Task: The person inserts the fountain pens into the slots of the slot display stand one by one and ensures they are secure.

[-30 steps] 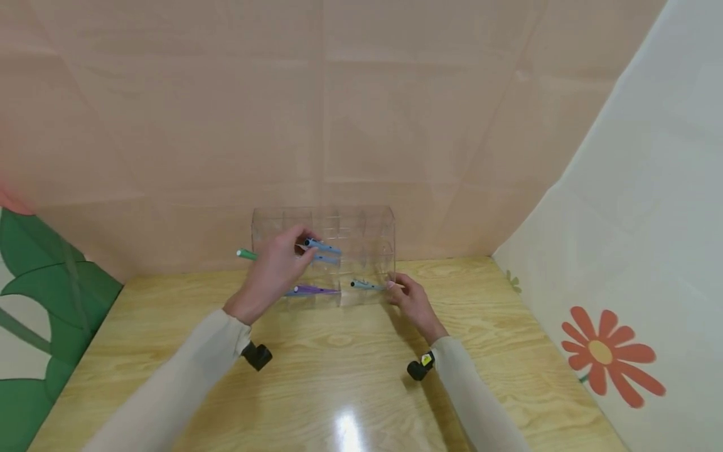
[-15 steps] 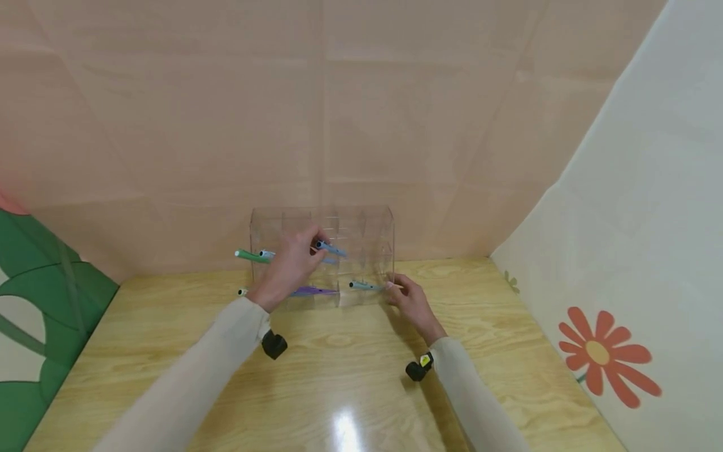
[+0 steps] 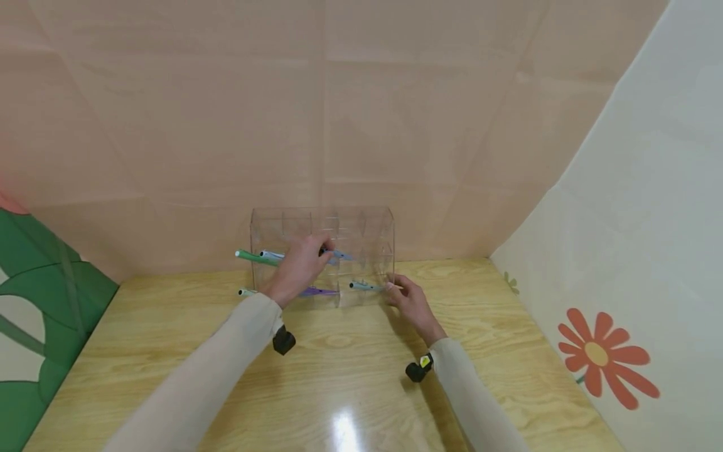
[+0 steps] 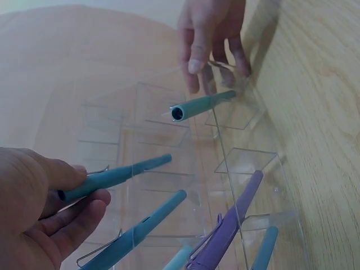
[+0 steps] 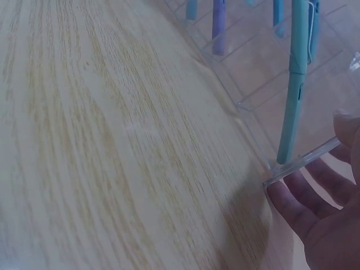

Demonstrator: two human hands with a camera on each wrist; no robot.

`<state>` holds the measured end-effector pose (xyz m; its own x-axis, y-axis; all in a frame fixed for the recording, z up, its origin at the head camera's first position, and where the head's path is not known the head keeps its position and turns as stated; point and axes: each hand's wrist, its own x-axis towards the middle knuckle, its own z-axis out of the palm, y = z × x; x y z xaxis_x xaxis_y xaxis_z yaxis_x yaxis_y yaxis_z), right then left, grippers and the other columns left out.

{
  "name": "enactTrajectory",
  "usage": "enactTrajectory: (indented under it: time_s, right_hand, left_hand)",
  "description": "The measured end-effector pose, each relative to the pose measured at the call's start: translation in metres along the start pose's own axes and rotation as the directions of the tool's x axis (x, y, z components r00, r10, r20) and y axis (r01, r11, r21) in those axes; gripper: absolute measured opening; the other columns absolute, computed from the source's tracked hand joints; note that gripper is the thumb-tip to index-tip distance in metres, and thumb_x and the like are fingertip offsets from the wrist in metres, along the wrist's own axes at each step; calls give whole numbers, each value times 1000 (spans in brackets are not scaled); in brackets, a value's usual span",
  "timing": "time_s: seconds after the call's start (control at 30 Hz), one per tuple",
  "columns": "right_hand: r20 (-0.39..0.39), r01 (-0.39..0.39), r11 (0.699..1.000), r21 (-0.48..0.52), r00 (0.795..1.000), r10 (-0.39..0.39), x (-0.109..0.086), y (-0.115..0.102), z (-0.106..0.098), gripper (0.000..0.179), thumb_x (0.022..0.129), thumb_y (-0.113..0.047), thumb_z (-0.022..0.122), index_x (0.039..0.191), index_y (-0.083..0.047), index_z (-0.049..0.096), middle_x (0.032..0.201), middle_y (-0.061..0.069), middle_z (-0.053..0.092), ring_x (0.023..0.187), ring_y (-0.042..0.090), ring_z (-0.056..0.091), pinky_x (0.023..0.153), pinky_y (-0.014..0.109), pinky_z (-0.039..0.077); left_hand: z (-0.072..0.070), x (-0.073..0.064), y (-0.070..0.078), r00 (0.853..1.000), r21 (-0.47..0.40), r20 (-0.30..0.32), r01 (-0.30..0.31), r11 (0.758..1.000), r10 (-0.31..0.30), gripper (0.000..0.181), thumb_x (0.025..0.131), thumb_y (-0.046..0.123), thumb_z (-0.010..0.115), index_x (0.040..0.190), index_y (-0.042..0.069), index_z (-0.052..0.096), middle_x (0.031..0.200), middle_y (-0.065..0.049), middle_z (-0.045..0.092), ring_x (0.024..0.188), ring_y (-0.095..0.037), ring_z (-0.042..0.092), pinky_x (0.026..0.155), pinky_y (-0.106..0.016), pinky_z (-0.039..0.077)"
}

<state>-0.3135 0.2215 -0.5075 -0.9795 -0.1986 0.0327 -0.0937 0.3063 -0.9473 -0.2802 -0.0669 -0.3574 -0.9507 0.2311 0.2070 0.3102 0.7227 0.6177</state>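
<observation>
A clear plastic compartment rack (image 3: 392, 229) stands on the table in front of the backdrop. In its upper part, my left hand (image 3: 299, 265) pinches a blue pen (image 4: 115, 178) between thumb and fingers near the clip end. My right hand (image 3: 415, 304) grips the rack's right side wall, thumb on the inside and fingers outside in the right wrist view. Just inside that wall lies a teal pen (image 5: 295, 84). Below the held pen, the left wrist view has another blue pen (image 4: 138, 239) and a purple pen (image 4: 228, 236). My left hand partly hides the rack's middle.
From the rack's left side stick out a green pen (image 3: 248, 255), a light blue pen (image 3: 270, 255) and a pale pen end (image 3: 244, 292). Wood-grain table (image 3: 344, 351) stretches in front. A pinkish cloth (image 3: 361, 125) hangs behind; a white flower-print sheet (image 3: 632, 238) stands right.
My left hand has moved right and slightly down, carrying the blue pen further across the rack. More pen ends show at the left. The right hand stays on the side wall.
</observation>
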Motion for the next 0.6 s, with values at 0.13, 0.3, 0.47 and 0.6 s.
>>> enactTrajectory:
  time_s: [0.13, 0.3, 0.47, 0.6]
  right_hand:
    - [-1, 3, 1000, 0, 1000, -3, 0, 0, -1, 51, 113, -26, 54, 156, 1, 49, 160, 25, 50, 139, 47, 58, 106, 55, 58]
    - [0, 6, 1000, -1, 1000, -6, 0, 0, 1, 50, 113, -27, 54, 155, 0, 50, 159, 25, 52, 137, 46, 59, 106, 54, 58]
    - [3, 7, 1000, 4, 1000, -7, -1, 0, 2, 49, 113, -26, 54, 155, 0, 50, 160, 24, 51, 138, 46, 59, 106, 55, 58]
    - [5, 12, 1000, 7, 1000, -12, -1, 0, 3, 49, 114, -26, 54, 155, 1, 50, 159, 24, 51, 139, 46, 58, 106, 54, 58]
  left_hand:
    - [3, 4, 0, 1000, 8, -3, -3, 1000, 3, 14, 107, 12, 65, 116, 6, 73, 112, -10, 77, 74, -16, 64, 68, -30, 54]
    - [4, 10, 3, 999, 16, 37, 16, 1000, -16, 14, 108, 10, 61, 116, 5, 71, 112, -12, 76, 68, -17, 60, 63, -29, 51]
    - [5, 14, 8, 998, 50, 63, 10, 999, -13, 15, 108, 7, 60, 119, 2, 69, 109, -15, 77, 70, -17, 64, 63, -28, 53]
    - [7, 16, 8, 998, 79, 64, 7, 997, -12, 15, 108, 7, 62, 119, 1, 68, 104, -16, 77, 69, -17, 67, 62, -27, 55]
